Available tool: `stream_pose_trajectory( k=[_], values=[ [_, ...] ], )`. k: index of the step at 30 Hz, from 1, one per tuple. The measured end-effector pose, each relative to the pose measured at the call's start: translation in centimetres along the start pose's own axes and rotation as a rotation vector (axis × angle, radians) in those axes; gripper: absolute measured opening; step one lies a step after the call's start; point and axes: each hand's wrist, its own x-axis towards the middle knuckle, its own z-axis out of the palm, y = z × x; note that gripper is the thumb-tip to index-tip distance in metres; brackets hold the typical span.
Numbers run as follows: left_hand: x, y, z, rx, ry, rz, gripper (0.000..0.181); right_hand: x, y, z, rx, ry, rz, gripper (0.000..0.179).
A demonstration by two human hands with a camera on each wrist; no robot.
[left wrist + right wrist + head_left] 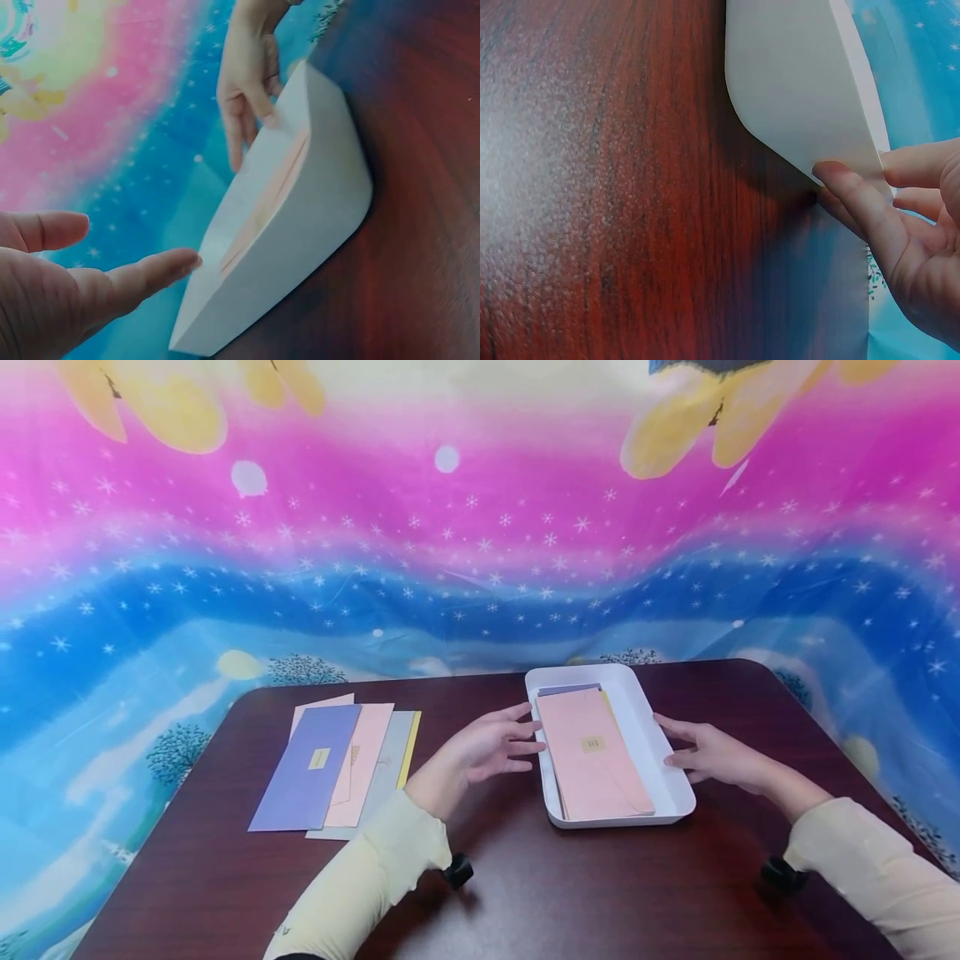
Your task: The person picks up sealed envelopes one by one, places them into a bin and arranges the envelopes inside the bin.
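Note:
A white tray (678, 793) stands on the table and holds a stack of envelopes, a pink envelope (600, 777) with a small gold label on top. A purple edge and a yellow edge show beneath it. My left hand (502, 745) is at the tray's left side, fingers spread and fairly straight; in the left wrist view a fingertip lies close to the rim, and I cannot tell if it touches. On the opposite side, my right hand (716, 756) touches the tray's outer wall with extended fingers (855, 199). The tray's wall hides most of the envelopes in the left wrist view.
Left of the tray lies a fanned pile: a purple envelope (296, 781) on top, pink envelopes (372, 735), a grey envelope (390, 777) and a yellow edge. The dark wooden table (570, 902) meets a colourful snowflake-patterned cloth (465, 552) behind it.

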Motion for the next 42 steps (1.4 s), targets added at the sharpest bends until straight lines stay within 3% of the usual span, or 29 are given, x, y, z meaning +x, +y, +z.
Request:
stream_pose_trajectory(
  k=[14, 22, 28, 35, 42],
  values=[
    [-3.1, 3.5, -3.1, 0.083, -0.015, 0.127, 0.052, 0.1, 0.2, -0.2, -0.002, -0.01, -0.012, 0.08],
    [-4.8, 4.4, -6.2, 0.151, 0.046, 0.164, 0.051, 0.2, 0.1, -0.2, 0.009, -0.014, -0.007, 0.081],
    [-6.1, 4.7, -9.6, 0.192, 0.107, 0.133, 0.052, 0.3, 0.2, -0.2, 0.023, -0.014, -0.001, 0.081],
    [-8.1, 4.3, -13.9, 0.351, 0.191, 0.044, 0.054, 0.2, 0.1, -0.3, 0.012, -0.015, -0.002, 0.081],
    [-10.1, 4.2, -16.9, 0.434, 0.29, -0.014, 0.052, 0.2, 0.3, -0.3, 0.012, -0.017, -0.011, 0.081]
  ],
)
